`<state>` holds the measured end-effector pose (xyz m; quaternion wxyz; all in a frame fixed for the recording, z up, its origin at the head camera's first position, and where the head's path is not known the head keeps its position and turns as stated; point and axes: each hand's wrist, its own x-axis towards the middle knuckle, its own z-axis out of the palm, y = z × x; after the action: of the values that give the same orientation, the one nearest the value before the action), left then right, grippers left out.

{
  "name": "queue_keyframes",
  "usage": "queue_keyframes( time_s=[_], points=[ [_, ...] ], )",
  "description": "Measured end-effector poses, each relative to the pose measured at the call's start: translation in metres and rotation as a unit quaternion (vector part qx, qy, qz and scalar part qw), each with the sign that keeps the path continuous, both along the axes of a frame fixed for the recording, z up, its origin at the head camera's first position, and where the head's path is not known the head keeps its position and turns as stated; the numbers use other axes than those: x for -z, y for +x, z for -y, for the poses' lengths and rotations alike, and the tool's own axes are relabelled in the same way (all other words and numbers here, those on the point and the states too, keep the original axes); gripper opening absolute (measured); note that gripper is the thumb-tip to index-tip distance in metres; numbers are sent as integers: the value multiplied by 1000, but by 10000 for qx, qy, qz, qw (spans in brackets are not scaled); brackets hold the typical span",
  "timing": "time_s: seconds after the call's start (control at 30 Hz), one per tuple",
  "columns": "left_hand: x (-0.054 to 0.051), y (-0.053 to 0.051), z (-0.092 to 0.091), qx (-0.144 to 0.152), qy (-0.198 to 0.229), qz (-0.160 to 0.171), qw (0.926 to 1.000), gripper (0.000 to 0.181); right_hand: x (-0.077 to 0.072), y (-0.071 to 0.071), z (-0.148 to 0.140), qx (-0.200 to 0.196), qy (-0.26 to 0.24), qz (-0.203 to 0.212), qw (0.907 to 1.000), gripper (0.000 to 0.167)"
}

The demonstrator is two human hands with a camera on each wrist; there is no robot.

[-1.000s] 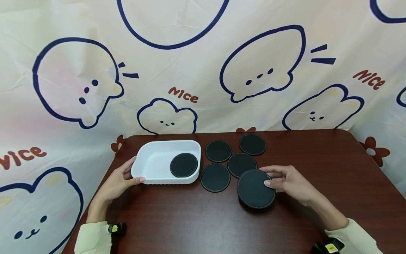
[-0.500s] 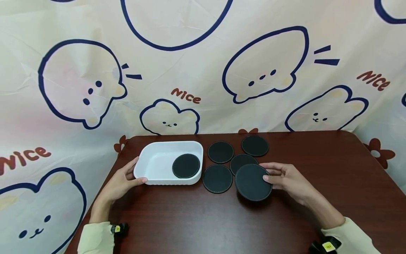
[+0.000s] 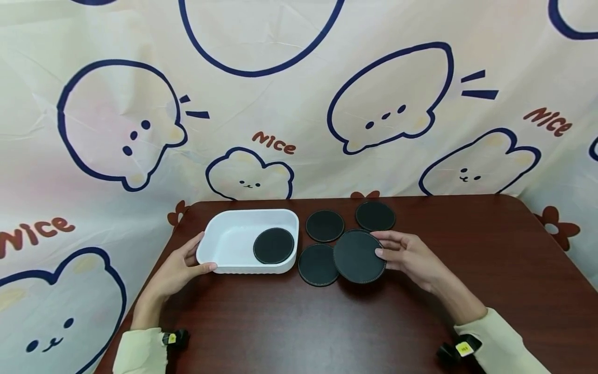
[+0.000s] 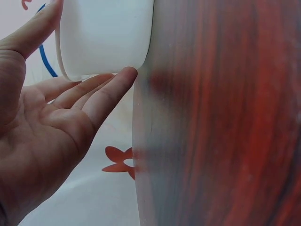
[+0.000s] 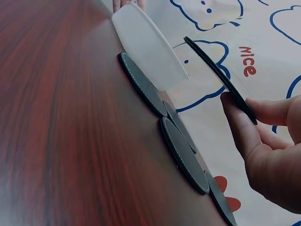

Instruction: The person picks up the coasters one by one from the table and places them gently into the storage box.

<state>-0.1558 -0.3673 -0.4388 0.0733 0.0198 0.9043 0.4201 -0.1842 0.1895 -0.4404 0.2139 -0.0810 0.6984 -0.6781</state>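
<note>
The thumb and fingers of the right hand (image 3: pixel 411 259), almost together, pinch the edge of a thin, round, matte black disc (image 3: pixel 358 258) with fine stitching around its rim, holding it clear of the dark reddish-brown table (image 3: pixel 299 327). Below and beyond those fingers, more black discs (image 3: pixel 324 226) lie flat. Farther left, a glossy white tray (image 3: pixel 229 241) with rounded corners carries a matching disc (image 3: pixel 273 245); the left hand (image 3: pixel 174 270), thumb and fingers spread apart, grips its far end.
</note>
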Motion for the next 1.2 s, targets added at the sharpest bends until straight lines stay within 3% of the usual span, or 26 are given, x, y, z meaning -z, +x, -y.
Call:
queue_keyframes(
  time_s=[0.63, 1.2],
  points=[
    [1, 0, 1, 43, -3, -7, 10000, 106, 1, -18, 61, 60, -950, 202, 9953, 62],
    [0, -1, 1, 54, 38, 18, 10000, 105, 2, -26, 106, 84, -1171, 266, 9927, 61]
  ],
)
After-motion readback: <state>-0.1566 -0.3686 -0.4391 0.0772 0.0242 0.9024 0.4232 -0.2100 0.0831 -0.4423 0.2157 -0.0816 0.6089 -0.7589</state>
